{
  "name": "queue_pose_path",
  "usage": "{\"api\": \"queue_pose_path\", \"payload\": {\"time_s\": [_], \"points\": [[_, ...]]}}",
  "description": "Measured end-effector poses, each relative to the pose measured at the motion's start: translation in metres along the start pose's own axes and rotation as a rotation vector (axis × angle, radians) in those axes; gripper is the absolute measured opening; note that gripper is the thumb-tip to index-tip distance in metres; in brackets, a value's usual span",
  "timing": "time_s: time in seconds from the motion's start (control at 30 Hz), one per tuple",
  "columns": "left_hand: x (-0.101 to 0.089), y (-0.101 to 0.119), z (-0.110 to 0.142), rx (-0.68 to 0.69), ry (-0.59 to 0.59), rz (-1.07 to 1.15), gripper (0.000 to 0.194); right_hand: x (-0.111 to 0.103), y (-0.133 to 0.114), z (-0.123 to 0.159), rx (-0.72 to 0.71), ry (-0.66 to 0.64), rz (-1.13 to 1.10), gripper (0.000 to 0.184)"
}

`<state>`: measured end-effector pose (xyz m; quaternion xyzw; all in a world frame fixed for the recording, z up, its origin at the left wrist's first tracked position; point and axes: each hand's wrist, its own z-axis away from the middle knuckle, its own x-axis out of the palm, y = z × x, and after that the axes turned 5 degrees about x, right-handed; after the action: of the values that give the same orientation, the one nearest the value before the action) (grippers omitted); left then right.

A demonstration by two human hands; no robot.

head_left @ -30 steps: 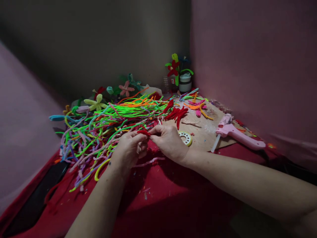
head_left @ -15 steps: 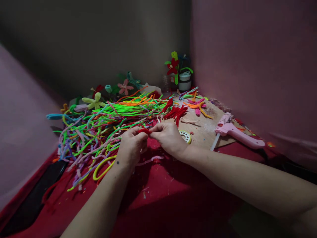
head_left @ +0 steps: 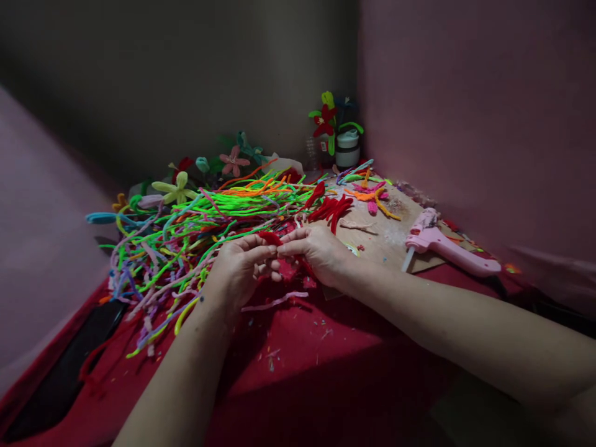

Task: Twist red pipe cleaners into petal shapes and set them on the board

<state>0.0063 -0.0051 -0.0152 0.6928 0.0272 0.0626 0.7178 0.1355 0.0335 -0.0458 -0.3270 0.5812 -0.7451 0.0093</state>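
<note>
Between my two hands is a small piece of red pipe cleaner (head_left: 270,238), mostly covered by the fingers. My left hand (head_left: 239,264) pinches it with thumb and forefinger, the other fingers loosely curled below. From the other side my right hand (head_left: 319,251) pinches its end, fingertips touching those of the left. Behind the hands spreads a large heap of colourful pipe cleaners (head_left: 223,205), green ones on top. Several red pipe-cleaner pieces (head_left: 333,210) lie just beyond my right hand. A pale purple pipe cleaner (head_left: 275,302) rests on the red cloth (head_left: 298,354) below.
A pink glue gun (head_left: 449,248) lies at the right on a brown board (head_left: 386,239). An orange and pink pipe-cleaner piece (head_left: 372,197) is farther back. Finished flowers (head_left: 177,188) stand behind the heap, and a lidded cup (head_left: 347,149) is in the corner.
My left hand has turned, its lower fingers opening out a little below the red piece. My right hand has shifted slightly up and left, covering more of the yellow-rimmed disc.
</note>
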Motion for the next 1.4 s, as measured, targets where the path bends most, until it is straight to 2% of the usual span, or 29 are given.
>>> {"api": "queue_pose_path", "payload": {"time_s": [0.13,0.43,0.57,0.7,0.8,1.0,1.13,1.4], "points": [[-0.002,0.0,0.0,0.022,-0.058,0.0,0.014,0.0,0.0,0.0,0.036,-0.02,-0.007,0.011],[0.005,0.005,0.002,0.035,-0.055,-0.167,0.01,-0.002,0.003,0.001,0.021,-0.038,0.143,0.01],[0.002,0.005,0.001,0.022,-0.039,-0.214,0.01,-0.002,0.004,0.001,-0.038,-0.054,0.251,0.007],[-0.003,0.004,0.001,0.043,-0.004,-0.19,0.016,-0.002,0.001,0.002,-0.147,0.004,0.372,0.008],[-0.004,0.004,0.002,0.052,-0.018,-0.159,0.018,-0.001,-0.001,0.003,-0.154,0.022,0.421,0.005],[-0.005,0.009,0.002,0.032,-0.065,-0.187,0.016,0.0,0.0,0.003,-0.097,-0.02,0.339,0.006],[-0.006,0.01,0.002,0.015,-0.092,-0.242,0.01,-0.002,0.001,0.003,-0.071,-0.065,0.367,0.005],[-0.005,0.013,0.007,0.126,-0.107,-0.446,0.005,-0.003,0.002,0.003,-0.052,-0.111,0.33,0.008]]}}
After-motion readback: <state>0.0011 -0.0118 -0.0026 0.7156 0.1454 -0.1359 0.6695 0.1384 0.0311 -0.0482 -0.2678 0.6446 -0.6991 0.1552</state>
